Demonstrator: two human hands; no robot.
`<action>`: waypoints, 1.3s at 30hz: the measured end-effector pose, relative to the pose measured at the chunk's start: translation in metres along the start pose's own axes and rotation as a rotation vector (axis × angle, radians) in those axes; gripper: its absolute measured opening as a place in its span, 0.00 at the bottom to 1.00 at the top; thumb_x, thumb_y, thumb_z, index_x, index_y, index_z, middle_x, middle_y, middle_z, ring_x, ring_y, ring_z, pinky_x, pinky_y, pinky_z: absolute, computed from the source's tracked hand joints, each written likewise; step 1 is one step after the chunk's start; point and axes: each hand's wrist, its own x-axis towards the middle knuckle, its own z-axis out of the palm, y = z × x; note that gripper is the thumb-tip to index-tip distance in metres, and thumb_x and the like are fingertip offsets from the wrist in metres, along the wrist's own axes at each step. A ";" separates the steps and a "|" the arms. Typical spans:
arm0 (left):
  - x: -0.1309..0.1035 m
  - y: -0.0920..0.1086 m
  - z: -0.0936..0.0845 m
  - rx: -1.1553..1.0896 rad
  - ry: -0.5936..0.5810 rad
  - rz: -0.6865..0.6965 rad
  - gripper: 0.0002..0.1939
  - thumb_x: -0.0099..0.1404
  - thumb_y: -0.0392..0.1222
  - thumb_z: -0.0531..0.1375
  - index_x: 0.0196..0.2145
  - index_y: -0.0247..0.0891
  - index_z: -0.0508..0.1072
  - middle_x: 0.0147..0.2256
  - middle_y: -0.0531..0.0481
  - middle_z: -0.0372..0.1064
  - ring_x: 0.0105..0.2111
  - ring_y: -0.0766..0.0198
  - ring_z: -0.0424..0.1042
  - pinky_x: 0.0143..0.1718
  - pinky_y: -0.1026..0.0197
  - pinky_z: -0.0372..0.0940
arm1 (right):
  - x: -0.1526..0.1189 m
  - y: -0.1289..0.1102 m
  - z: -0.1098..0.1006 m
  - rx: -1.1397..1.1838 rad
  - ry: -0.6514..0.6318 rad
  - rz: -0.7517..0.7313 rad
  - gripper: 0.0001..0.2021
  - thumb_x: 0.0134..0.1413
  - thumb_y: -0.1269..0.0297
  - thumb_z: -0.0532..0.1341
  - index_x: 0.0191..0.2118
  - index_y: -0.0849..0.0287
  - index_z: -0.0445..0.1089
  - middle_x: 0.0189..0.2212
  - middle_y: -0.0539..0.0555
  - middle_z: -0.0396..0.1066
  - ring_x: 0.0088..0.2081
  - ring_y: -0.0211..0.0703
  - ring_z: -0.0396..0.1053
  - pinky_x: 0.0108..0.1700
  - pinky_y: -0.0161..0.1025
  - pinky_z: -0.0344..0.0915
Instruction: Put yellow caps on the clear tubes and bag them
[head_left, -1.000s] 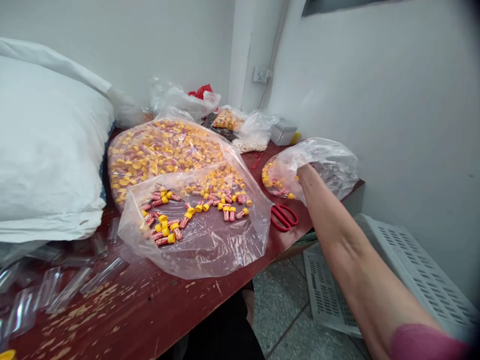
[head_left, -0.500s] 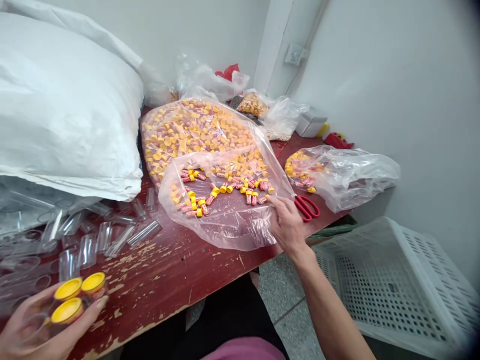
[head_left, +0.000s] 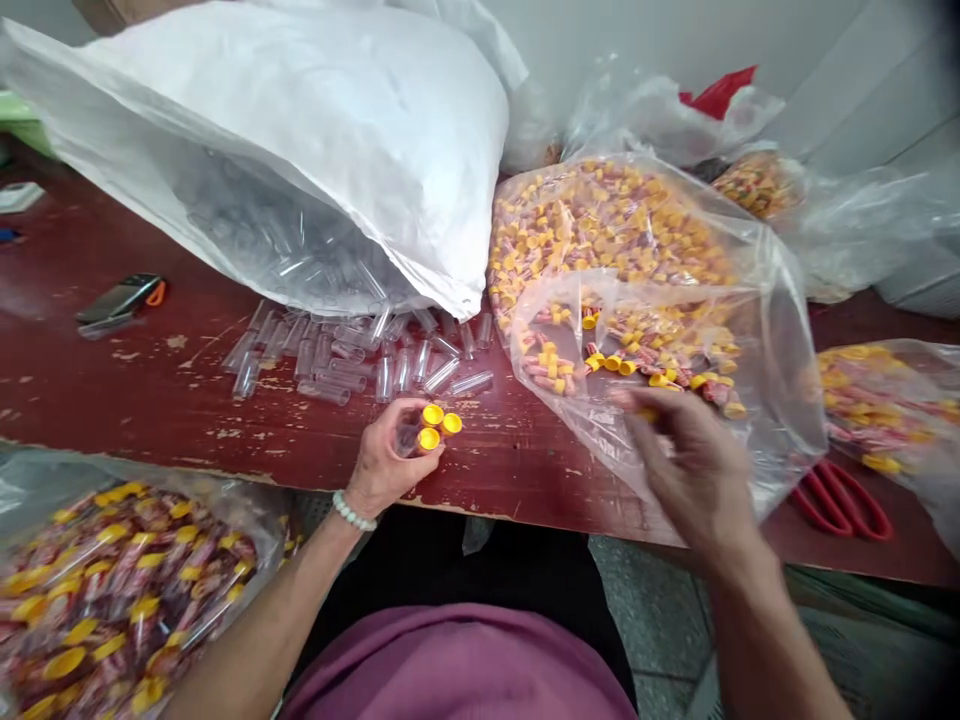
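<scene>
My left hand [head_left: 390, 450] is wrapped round a bunch of clear plastic tubes [head_left: 407, 432]. Three yellow caps [head_left: 431, 414] show at their upper ends. To the right, my right hand [head_left: 690, 450] is above the mouth of a large clear bag [head_left: 570, 215]. It is blurred, with a bit of yellow between thumb and fingers that looks like a small yellow-capped piece [head_left: 649, 413]. Red-and-white pieces with yellow caps [head_left: 622, 362] fill the bag and lie in its mouth. Loose empty tubes [head_left: 330, 375] lie on the table beyond my left hand.
A white sack [head_left: 390, 120] of clear tubes lies open at the back. Red-handled scissors [head_left: 844, 500] and a smaller bag [head_left: 892, 400] are at the right. Bottom left, a bag of filled tubes [head_left: 112, 590] sits below the edge of the red table [head_left: 247, 425]. A dark phone-like object [head_left: 120, 300] lies left.
The view has swung left. My right hand has left the bag's right edge and is over its mouth, a bit of yellow in its fingers. My left hand still holds the tubes.
</scene>
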 end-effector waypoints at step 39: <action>-0.002 0.002 0.010 -0.003 -0.057 0.057 0.21 0.48 0.39 0.64 0.42 0.37 0.66 0.36 0.47 0.73 0.32 0.62 0.74 0.35 0.60 0.69 | 0.054 0.062 0.051 -0.292 -0.238 -0.055 0.16 0.53 0.75 0.50 0.42 0.61 0.71 0.43 0.58 0.71 0.44 0.45 0.66 0.50 0.43 0.59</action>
